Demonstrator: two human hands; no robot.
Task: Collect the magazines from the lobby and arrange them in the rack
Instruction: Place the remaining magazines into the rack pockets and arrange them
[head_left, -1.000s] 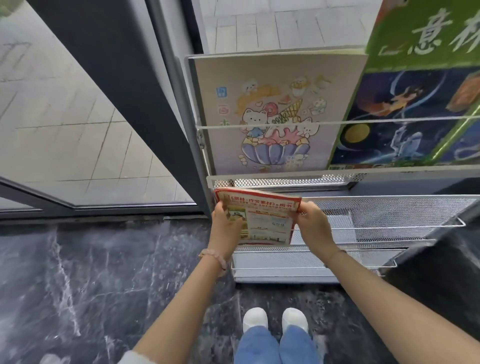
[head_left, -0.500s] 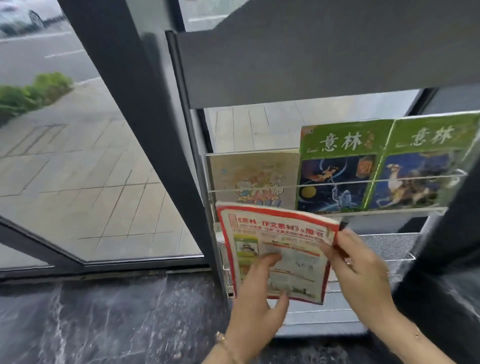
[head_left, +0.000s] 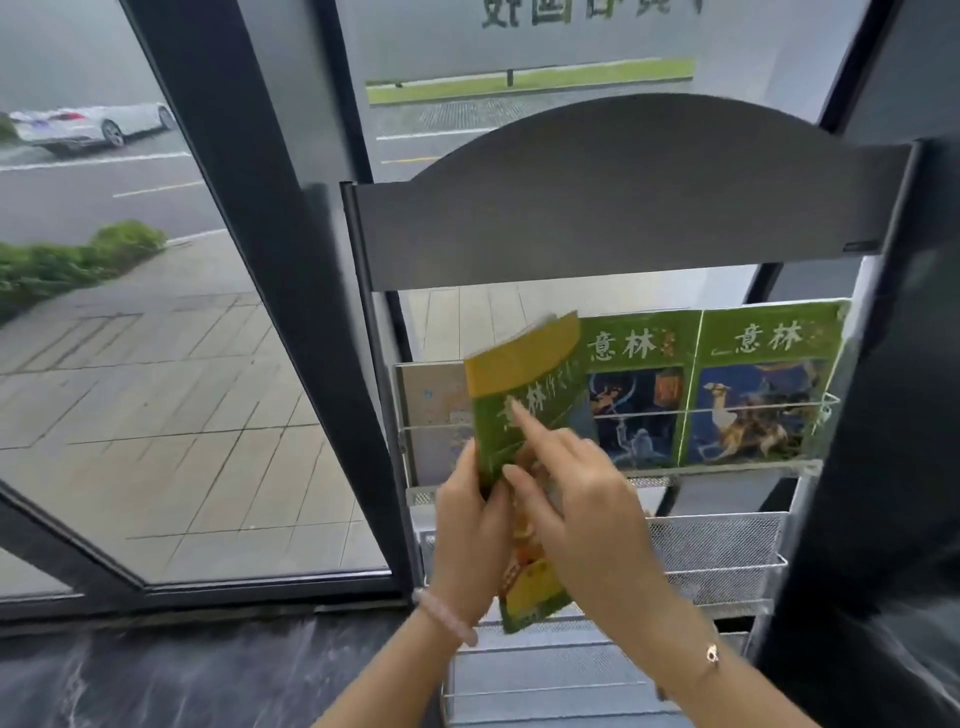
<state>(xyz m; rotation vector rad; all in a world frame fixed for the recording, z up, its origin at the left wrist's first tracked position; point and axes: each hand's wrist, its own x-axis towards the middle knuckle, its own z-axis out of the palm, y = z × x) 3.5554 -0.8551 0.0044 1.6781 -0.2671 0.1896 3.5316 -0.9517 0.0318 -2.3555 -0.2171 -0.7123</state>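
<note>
A green-and-yellow magazine (head_left: 524, 415) is being held up in front of the rack (head_left: 623, 223), its long axis nearly upright and its top edge leaning slightly toward the rack's right side. It is being gripped along its left edge by the left hand (head_left: 470, 535), fingers curled round it. The right hand (head_left: 587, 519) is being laid over the cover with the index finger stretched out flat. Whether its other fingers are gripping the far edge cannot be told. The left end of the rack's top tier, just beyond the magazine, is being occupied by a pale magazine (head_left: 434, 410). Two green magazines (head_left: 763, 395) are being displayed toward the right end. A push away from the hands, over the front wire (head_left: 727, 410), is likely being called for next
</note>
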